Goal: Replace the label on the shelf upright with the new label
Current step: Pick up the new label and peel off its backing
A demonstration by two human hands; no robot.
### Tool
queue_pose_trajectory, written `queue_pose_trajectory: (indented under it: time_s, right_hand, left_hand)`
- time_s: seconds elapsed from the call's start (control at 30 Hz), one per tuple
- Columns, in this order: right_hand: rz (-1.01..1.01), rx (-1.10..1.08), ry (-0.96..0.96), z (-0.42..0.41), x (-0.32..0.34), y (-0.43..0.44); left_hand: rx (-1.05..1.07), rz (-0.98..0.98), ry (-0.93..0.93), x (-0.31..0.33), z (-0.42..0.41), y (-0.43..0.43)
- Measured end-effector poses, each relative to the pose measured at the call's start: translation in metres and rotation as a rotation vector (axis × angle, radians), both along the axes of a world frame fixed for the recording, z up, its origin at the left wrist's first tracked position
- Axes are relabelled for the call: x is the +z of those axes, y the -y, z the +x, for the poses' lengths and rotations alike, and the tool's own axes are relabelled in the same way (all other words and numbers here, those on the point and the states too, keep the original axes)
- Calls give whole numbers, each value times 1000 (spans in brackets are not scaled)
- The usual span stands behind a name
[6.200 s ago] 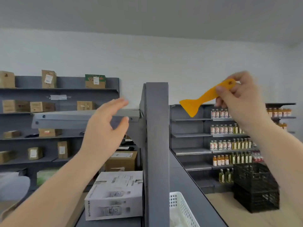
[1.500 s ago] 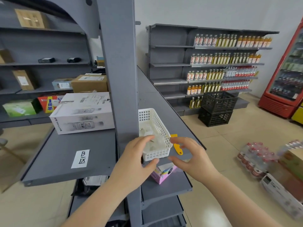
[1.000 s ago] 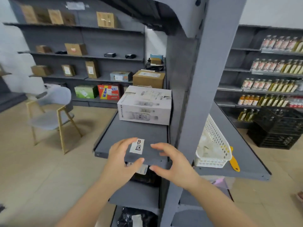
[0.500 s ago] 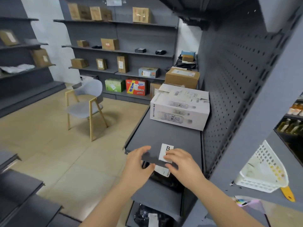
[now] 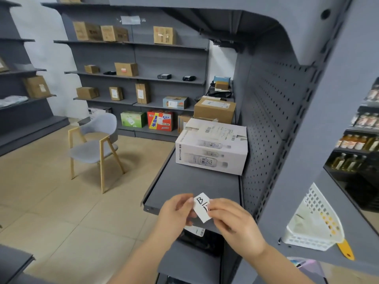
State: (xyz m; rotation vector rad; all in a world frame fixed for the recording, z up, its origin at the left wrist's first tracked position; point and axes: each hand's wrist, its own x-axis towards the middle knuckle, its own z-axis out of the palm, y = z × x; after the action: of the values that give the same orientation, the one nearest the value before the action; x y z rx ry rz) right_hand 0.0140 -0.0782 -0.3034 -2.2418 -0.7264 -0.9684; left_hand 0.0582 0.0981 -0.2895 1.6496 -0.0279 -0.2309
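A white paper label (image 5: 201, 208) with a handwritten "B" is lifted just above the front of the grey shelf (image 5: 196, 181). My left hand (image 5: 176, 212) pinches its left edge and my right hand (image 5: 231, 220) pinches its right edge, covering the lower character. The grey shelf upright (image 5: 320, 124) rises at the right, close to my right hand. The yellow scraper (image 5: 346, 251) lies on the right-hand shelf beside the white basket (image 5: 313, 226).
A white carton (image 5: 212, 147) and a brown box (image 5: 214, 109) stand further back on the same shelf, against the pegboard back panel (image 5: 270, 128). A grey chair (image 5: 95, 144) stands on the tiled floor at left. Bottles (image 5: 356, 144) fill shelves at far right.
I put the scraper down beside the basket and turned left. Both hands reached the label lying on the shelf and have now lifted it off the surface.
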Motion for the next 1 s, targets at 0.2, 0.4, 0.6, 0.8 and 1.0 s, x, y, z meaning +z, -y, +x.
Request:
queue_pose_trajectory:
  time_s: [0.2, 0.4, 0.6, 0.8, 1.0]
  right_hand:
    - [9, -12, 56, -19, 17, 13]
    - [450, -111, -263, -39, 58, 1]
    - [761, -46, -688, -33, 96, -3]
    - [922, -134, -582, -46, 103, -4]
    - [910, -210, -499, -47, 107, -7]
  left_hand:
    - [-96, -125, -62, 34, -5, -1]
    - [-148, 23, 133, 70, -24, -1]
    - [-294, 74, 240, 92, -42, 3]
    - [-291, -20, 122, 88, -48, -1]
    - [-405, -34, -6, 71, -65, 2]
